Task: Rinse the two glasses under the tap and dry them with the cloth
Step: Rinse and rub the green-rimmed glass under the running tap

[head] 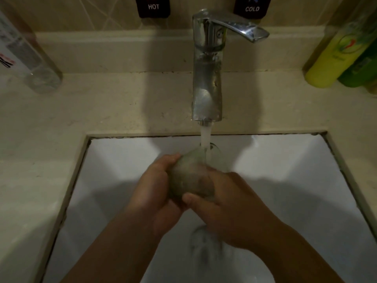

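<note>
While water from the tap (207, 78) hits it, I grip one glass (190, 180) between my left hand (155, 193) and right hand (228, 203); second glass and drying remain, I judge

Yellow bottle (334, 56) (beside green bottle (361, 66))

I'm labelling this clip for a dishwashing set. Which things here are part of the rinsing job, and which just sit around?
In the job:
glass, held by left hand and right hand
tap, water running
sink

Just lying about:
clear bottle
yellow bottle
green bottle
HOT sign and COLD sign

No second glass or cloth shows.
</note>
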